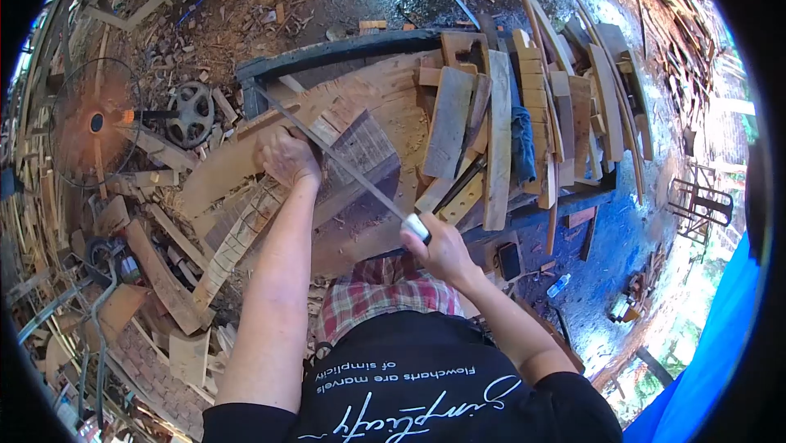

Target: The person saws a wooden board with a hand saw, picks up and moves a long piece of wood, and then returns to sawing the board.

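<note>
My right hand [442, 248] is closed around the white handle of a long, narrow-bladed hand tool [352, 171]. Its straight grey blade runs up and left across a wooden block [364, 148] whose face carries lines. Whether the edge is toothed is too small to tell. On the left side of that block, my left hand [288, 156] presses with curled fingers, gripping its edge; the fingertips are partly hidden. The block lies on a broad wooden work surface [327, 238]. Below my left hand, a curved piece of wood with cross lines [246, 226] leans toward the lower left.
Several boards [496, 140] are piled at the right of the bench, with a blue cloth [522, 144] among them. A dark beam [344, 48] borders the far side. At left stand a fan [97, 122] and a spoked wheel [191, 114]. Wood scraps cover the ground.
</note>
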The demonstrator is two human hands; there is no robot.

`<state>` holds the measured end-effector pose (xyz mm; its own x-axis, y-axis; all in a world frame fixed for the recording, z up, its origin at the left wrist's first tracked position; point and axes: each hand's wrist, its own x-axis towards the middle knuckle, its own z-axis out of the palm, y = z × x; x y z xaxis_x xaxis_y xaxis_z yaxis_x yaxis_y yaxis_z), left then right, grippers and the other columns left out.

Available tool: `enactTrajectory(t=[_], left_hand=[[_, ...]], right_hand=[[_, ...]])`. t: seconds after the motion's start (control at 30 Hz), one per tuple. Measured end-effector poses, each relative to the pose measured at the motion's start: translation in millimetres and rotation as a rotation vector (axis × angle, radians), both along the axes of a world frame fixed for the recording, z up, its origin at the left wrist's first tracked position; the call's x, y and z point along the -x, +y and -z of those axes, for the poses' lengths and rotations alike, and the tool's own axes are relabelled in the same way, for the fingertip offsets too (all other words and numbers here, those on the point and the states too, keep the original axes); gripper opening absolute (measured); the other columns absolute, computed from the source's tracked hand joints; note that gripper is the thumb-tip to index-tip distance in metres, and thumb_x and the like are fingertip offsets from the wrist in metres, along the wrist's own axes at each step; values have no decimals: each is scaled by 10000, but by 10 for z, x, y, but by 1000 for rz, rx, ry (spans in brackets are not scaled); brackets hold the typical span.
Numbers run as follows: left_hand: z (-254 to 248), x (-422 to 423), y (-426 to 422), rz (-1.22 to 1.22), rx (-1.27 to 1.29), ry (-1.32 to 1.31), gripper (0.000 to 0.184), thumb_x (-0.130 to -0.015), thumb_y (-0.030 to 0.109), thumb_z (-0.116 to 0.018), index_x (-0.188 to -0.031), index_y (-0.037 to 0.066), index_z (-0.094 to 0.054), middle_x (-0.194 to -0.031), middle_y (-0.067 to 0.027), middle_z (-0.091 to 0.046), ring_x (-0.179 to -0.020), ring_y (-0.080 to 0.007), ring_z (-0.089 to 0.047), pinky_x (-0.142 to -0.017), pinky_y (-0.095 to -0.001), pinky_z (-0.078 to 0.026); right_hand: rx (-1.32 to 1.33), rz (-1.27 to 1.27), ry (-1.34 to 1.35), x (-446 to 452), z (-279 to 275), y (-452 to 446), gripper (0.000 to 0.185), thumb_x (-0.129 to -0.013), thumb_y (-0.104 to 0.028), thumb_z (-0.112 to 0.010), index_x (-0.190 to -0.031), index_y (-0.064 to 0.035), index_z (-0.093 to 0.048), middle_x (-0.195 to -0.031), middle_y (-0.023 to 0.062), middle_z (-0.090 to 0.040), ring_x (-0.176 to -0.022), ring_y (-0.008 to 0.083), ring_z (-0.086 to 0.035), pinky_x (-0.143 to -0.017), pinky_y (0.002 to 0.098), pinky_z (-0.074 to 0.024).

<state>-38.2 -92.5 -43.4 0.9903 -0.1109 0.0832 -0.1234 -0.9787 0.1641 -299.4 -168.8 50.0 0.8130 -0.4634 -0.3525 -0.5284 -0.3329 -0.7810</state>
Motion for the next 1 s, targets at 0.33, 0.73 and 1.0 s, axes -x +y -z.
enactTrajectory(t=[0.33,0.73,1.0], left_hand=[[26,-24,6,-22,28,20,241,-848,288,-485,-810,93,-622,-877,-97,-641,-881,-285,-580,-711,-467,-431],[-66,-26,-12,-29,39,47,264,-844,309,-502,-796,80,-623,-884,-94,-649,-875,-283,-581,-717,-450,-428],[36,-25,27,33,4,-51,279,-856,304,-486,-775,66,-607,-865,-116,-627,-820,-310,-585,-686,-458,-435]], right_hand=[[77,-13,53,-498,-51,16,458,-886,-445,-520,-869,13,-523,-761,248,-597,-760,435,-581,-655,475,-451],[75,-16,25,-594,105,14,474,-871,-481,-523,-887,-8,-547,-729,233,-613,-738,427,-603,-659,469,-475],[10,-86,28,-558,82,-56,445,-845,-452,-574,-1014,-41,-538,-807,238,-606,-800,390,-607,-681,487,-461]])
